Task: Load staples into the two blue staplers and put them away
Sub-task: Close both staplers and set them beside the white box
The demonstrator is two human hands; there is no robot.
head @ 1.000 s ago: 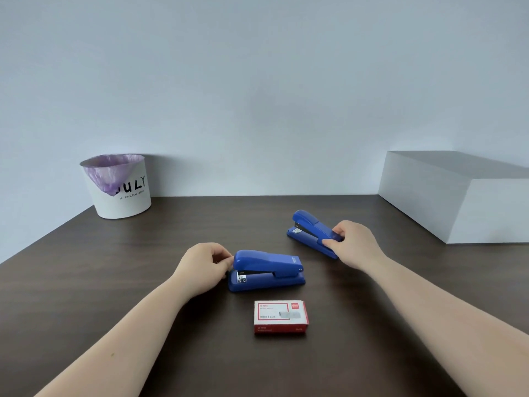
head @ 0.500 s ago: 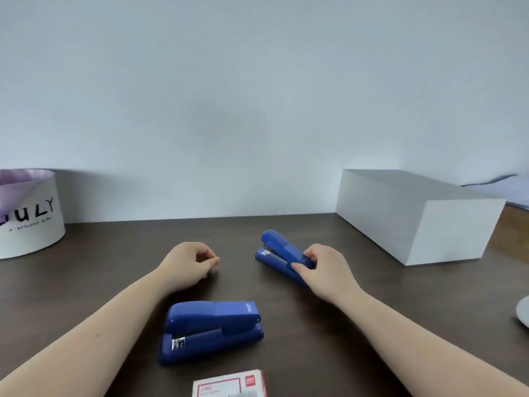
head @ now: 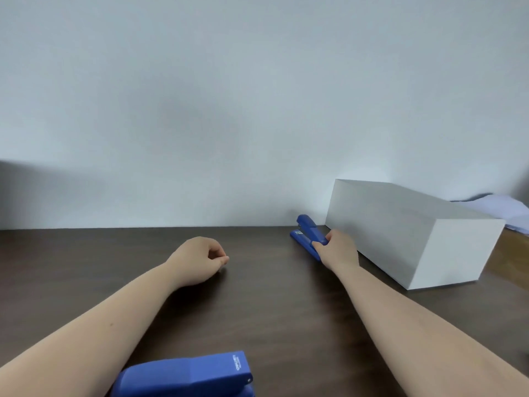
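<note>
The right hand (head: pixel 340 249) now holds the far stapler (head: pixel 308 235) at the far right of the table (head: pixel 272 296), just beside the white box (head: pixel 415 233); half a second ago this stapler was nearer the middle and well apart from the box. The fingers grasp its rear end, and its base seems to rest on the table, though I cannot tell this for sure. To me this means the putting-away step has begun for this stapler, and the place for it is next to the box or in it.

The white box is the largest thing here. It shows only closed, plain sides, so what is inside is hidden.

The near stapler (head: pixel 186 373) lies closed at the near edge, left of the middle, and no hand touches it. It is lower in the view than before, probably because the head has turned up and to the right.

The left hand (head: pixel 200 259) rests on the table in the middle, loosely clenched and holding nothing that I can see. It has left the near stapler, which it touched one second ago.
</note>
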